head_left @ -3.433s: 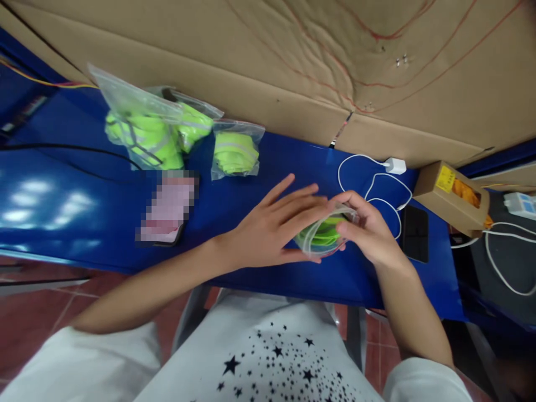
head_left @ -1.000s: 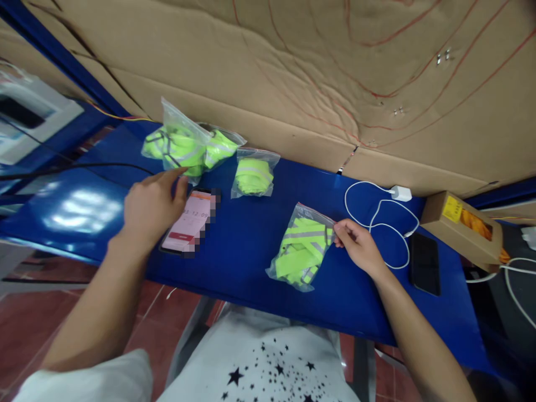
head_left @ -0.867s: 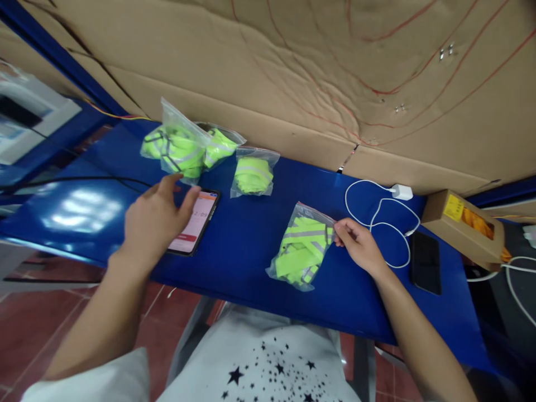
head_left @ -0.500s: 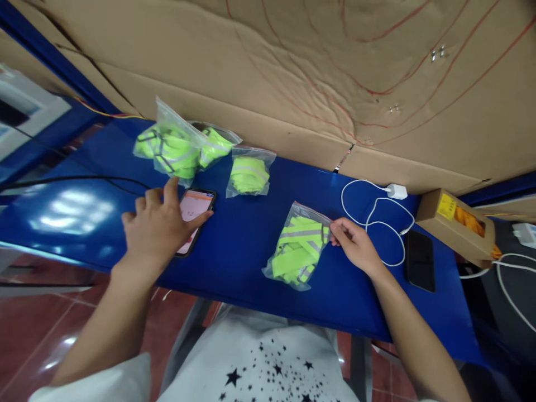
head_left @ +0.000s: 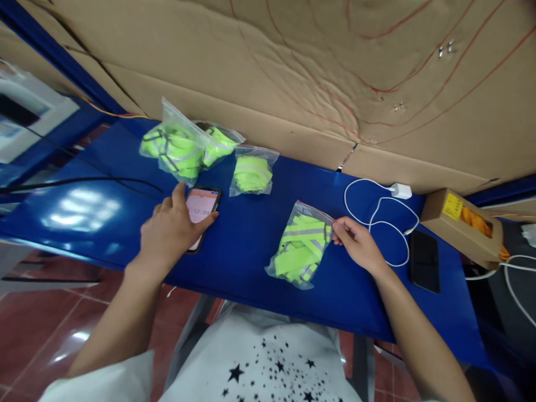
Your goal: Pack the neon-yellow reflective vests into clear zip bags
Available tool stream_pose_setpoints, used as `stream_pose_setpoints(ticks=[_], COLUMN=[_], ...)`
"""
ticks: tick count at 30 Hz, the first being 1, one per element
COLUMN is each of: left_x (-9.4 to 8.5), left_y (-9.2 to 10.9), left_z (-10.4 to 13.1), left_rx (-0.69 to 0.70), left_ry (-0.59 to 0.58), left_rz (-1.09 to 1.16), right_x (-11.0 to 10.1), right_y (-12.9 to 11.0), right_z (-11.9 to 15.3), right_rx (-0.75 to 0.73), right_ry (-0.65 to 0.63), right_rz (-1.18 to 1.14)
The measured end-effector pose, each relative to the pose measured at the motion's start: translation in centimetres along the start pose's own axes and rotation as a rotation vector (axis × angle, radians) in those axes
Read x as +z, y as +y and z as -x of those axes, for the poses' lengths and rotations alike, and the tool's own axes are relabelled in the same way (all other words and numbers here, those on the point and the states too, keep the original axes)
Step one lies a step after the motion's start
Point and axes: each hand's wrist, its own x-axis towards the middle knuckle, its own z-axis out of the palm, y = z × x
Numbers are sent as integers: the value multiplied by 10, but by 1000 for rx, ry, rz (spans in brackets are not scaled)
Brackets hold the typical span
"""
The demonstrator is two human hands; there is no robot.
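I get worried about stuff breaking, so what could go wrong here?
The left hand is spread over the phone, whose screen is lit, so a finger might tap something by accident. The right hand pinches the nearest bag by one corner, so it might slip free if lifted. The white cord lies close by and could snag that hand.

The left fingers (head_left: 179, 199) are spread, right fingers (head_left: 342, 235) pinched together, both forearms (head_left: 121, 318) stretched forward.
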Motion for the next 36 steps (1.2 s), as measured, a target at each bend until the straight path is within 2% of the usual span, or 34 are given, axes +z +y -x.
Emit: stream_pose_setpoints(ticks=[6, 10, 12, 13, 15, 17, 19, 21, 23, 27, 29, 33, 36], left_x=[7, 3, 1, 1, 6, 14, 23, 30, 33, 42, 46, 48, 47], left_y=[32, 49, 58, 64, 78, 95, 112, 126, 136, 140, 137, 131, 131], left_z=[1, 17, 31, 37, 46, 46, 41, 33, 28, 26, 27, 28, 28], left_rx=[61, 161, 264, 346, 532, 618, 566, 484, 416, 168, 77, 78, 87], left_ry=[60, 148, 184, 167, 42, -163, -430, -713, -856, -867, -855, -860, -910], left_rz=[-10, -43, 107, 239, 566, 909, 1219, 1400, 1461, 1599, 1667, 1747, 1801], right_x=[2, 4, 4, 4, 1, -3, -6, -7, -6, -6, -6, -2, 8], right_y=[-1, -4, -7, -9, -12, -14, -15, -16, -17, -17, -17, -19, -20], right_z=[0, 1, 1, 2, 5, 9, 13, 15, 14, 5, 0, -4, -3], right_rx=[-9, -18, -31, -40, -63, -79, -80, -58, -4, 208, 264, 249, 147], right_ry=[11, 71, 98, 100, 72, 18, -48, -96, -124, -121, -88, -67, -35], right_rz=[5, -19, -62, -84, -118, -151, -188, -221, -266, -413, -437, -437, -400])
